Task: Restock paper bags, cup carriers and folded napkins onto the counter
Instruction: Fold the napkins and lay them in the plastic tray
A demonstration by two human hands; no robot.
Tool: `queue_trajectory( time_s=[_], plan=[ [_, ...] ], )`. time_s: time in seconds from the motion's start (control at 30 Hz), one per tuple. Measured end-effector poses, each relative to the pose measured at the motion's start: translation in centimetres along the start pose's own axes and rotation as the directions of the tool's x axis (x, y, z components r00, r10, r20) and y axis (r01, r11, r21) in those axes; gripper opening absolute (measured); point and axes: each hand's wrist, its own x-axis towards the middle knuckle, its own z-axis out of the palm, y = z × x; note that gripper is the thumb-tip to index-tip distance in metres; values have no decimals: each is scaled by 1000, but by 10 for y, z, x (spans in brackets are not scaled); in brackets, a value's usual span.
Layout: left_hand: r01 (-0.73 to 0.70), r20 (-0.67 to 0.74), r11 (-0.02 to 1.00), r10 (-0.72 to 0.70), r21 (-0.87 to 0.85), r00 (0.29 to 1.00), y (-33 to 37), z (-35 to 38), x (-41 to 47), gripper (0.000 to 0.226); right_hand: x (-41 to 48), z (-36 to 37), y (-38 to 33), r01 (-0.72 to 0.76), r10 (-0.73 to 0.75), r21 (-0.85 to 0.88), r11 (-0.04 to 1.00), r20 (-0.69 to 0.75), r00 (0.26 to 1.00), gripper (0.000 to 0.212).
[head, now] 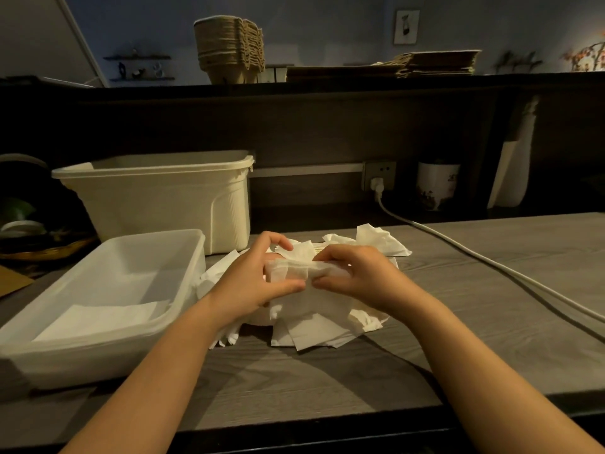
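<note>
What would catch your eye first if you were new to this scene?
The left hand and right hand pinch a white napkin above a loose napkin pile on the worktop. To their left, a translucent tray holds folded napkins; stacked cup carriers stand on the high ledge behind.

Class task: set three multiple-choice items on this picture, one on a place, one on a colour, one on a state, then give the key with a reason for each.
1. Where do the cup carriers stand?
A. on the upper counter
B. in a drawer
C. on the floor

2. What colour is the cable?
A. red
B. white
C. green

3. How is the napkin held?
A. hung on a hook
B. pinched from both sides
C. lying flat in a drawer

Key:
1 A, the stack stands up there beside the paper bags.
2 B, it runs white from the socket.
3 B, the left hand and right hand pinch it above the pile.
</note>
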Motion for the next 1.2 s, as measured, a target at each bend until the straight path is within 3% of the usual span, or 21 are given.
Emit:
queue_trajectory(
  time_s=[0.1, 0.37, 0.6, 0.73, 0.93, 1.03, 1.1, 1.2],
  plan=[
    [19, -30, 1000, -20, -12, 999, -1, -1, 1, 45, 0, -6, -1, -69, 66, 78, 995, 45, 997, 22],
    [-4, 18, 1000, 5, -27, 1000, -3, -1, 2, 38, -13, -14, 6, -167, 168, -19, 986, 151, 974, 28],
    [38, 27, 986, -43, 161, 999, -10, -4, 3, 30, -17, -8, 13, -117, 121, -66, 991, 54, 991, 19],
    [20, 43, 977, -29, 213, 999, -10, -4, 3, 27, -21, -13, 18, -100, 102, 27, 995, -68, 992, 8],
    [6, 69, 985, -19, 175, 997, -9, -1, 2, 25, -21, -12, 22, -174, 174, -6, 985, 108, 979, 41],
    [29, 41, 963, -42, 267, 998, -8, -1, 2, 29, -22, -14, 23, -203, 202, -6, 979, 123, 972, 42],
    [12, 75, 931, -42, 365, 996, -7, 2, 1, 33, -22, -13, 22, -192, 197, -46, 980, 136, 971, 40],
    [-38, 153, 929, -21, 369, 988, -5, 7, -1, 33, -21, -12, 19, -182, 191, -81, 980, 129, 973, 35]
  ],
)
